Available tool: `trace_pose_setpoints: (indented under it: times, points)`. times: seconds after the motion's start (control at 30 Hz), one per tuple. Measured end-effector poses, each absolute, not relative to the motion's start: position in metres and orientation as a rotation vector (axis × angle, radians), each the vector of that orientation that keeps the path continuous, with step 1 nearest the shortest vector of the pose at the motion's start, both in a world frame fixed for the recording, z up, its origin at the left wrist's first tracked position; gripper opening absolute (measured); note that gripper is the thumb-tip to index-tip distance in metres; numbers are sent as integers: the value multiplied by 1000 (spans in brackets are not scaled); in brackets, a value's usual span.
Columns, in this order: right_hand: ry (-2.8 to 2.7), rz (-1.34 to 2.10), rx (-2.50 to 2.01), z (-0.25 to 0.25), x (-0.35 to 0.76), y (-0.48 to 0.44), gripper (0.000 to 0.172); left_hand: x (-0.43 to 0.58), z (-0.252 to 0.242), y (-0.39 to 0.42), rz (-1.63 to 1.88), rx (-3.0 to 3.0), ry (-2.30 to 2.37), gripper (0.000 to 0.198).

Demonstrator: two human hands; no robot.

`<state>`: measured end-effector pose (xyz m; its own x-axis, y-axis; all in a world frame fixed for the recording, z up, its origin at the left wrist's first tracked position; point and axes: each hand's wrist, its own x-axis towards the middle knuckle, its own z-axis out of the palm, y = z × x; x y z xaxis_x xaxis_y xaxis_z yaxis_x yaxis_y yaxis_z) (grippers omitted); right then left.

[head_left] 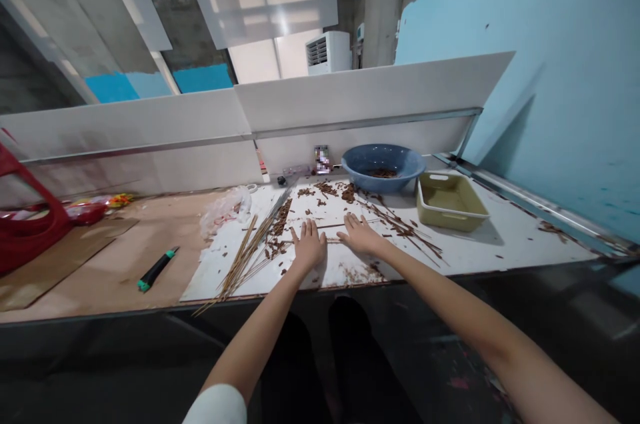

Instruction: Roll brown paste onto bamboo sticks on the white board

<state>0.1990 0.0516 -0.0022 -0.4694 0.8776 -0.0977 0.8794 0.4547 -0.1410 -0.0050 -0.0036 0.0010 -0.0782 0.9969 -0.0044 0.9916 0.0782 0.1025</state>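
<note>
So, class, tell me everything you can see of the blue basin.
The blue basin is round, wide and glossy, apparently plastic, with a flaring rim. It stands upright on the white work surface, beside the olive-green bin; whether those two touch is hard to tell. Small brown pieces lie in its bottom. The right hand is apart from it.

A plain white sleeve (216, 405) with a rounded edge shows at seven o'clock on the left arm (260, 341), bare from there to the left hand (309, 247). The right arm (465, 317), toward four o'clock, shows bare throughout. At six o'clock, black trousers (370, 371) blur into shadow.
</note>
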Motion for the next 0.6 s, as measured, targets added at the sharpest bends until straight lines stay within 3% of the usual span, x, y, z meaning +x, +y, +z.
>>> trace_pose_setpoints:
  times: [0.2, 0.4, 0.6]
  points:
    - [2791, -254, 1383, -10, 215, 42, 69, -12, -11, -22, 52, 2218, 2195, 73]
    - [2631, -242, 1595, 2, 201, 57, 83, -3, 5, -3, 75, 2117, 2247, 73]
    - [2793, -156, 1391, -11, 212, 38, 73, -10, -9, -19, 105, 2192, 2250, 73]
